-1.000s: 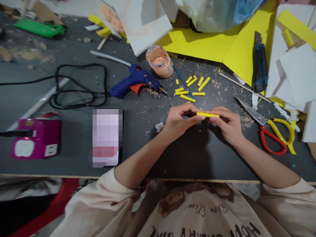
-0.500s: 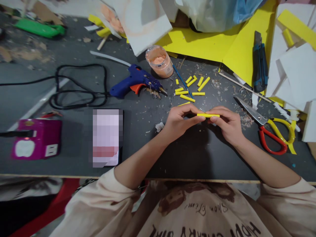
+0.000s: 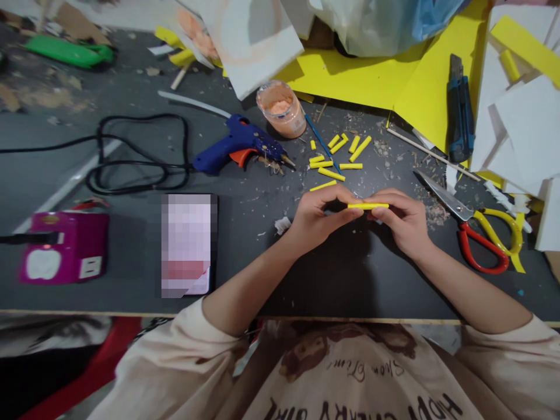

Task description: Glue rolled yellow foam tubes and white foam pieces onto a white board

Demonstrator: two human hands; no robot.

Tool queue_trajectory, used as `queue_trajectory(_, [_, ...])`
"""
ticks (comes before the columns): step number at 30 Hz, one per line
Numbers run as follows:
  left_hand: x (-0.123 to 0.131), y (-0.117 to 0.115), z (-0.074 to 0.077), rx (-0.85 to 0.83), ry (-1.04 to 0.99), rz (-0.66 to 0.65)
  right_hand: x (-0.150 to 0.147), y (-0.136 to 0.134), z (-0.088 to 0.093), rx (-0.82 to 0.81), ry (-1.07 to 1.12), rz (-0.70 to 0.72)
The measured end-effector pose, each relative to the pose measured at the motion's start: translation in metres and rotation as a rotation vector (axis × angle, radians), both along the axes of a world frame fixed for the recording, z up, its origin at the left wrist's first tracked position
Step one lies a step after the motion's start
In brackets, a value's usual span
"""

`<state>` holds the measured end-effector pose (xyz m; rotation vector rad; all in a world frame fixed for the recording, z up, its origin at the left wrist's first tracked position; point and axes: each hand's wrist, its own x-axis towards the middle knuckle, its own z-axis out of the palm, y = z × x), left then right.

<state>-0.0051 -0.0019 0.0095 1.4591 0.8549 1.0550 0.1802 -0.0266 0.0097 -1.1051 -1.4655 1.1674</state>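
Note:
Between my two hands, level above the table near its front, is a short yellow paper roll [image 3: 368,206]. My left hand [image 3: 321,213] pinches its left end with thumb and fingers. The right end is pinched by my right hand [image 3: 400,216], and the fingertips of both hands nearly meet behind it. Just beyond lie several similar yellow rolls [image 3: 331,172] of differing lengths, some beside or across a thin blue stick [image 3: 324,143]. A jar of peach-coloured stuff [image 3: 286,119] stands open behind them.
A blue glue gun [image 3: 245,143] with a black cord lies left, near a phone [image 3: 188,245] and a purple box [image 3: 65,248]. Scissors [image 3: 468,219] and a utility knife [image 3: 460,111] lie right. Yellow sheets [image 3: 350,73], white foam pieces [image 3: 529,128] and scraps fill the back.
Almost nothing differs. Both hands keep the yellow roll in nearly the same place; the view has shifted very slightly.

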Motion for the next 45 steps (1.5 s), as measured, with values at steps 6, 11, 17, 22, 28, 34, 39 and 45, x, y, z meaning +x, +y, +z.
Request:
queue_trajectory(6, [0.0,0.0,0.001,0.081,-0.032,-0.018,0.0,0.001,0.0,0.005,-0.013,0.0])
queue_trajectory(11, [0.001,0.001,0.0,0.087,-0.032,-0.014,-0.001,0.002,0.001,0.045,-0.025,-0.01])
queue_trajectory(17, [0.002,0.0,-0.001,0.025,-0.046,0.016,-0.003,0.002,0.003,0.089,-0.029,-0.051])
queue_trajectory(22, [0.003,-0.001,0.0,-0.07,-0.026,0.03,-0.004,0.0,0.002,0.067,-0.038,-0.128])
queue_trajectory(28, [0.003,0.0,0.0,-0.099,0.0,0.034,-0.005,-0.001,-0.001,0.044,-0.017,-0.197])
queue_trajectory(34, [0.003,0.002,-0.002,-0.109,-0.013,0.131,-0.005,0.002,-0.005,-0.026,0.252,-0.187])
queue_trajectory(39, [0.004,0.004,-0.003,-0.086,-0.014,0.165,-0.004,0.005,-0.008,-0.125,0.271,-0.235])
queue_trajectory(45, [0.004,0.003,0.0,-0.119,0.006,0.175,-0.001,0.005,-0.01,-0.073,0.25,-0.263])
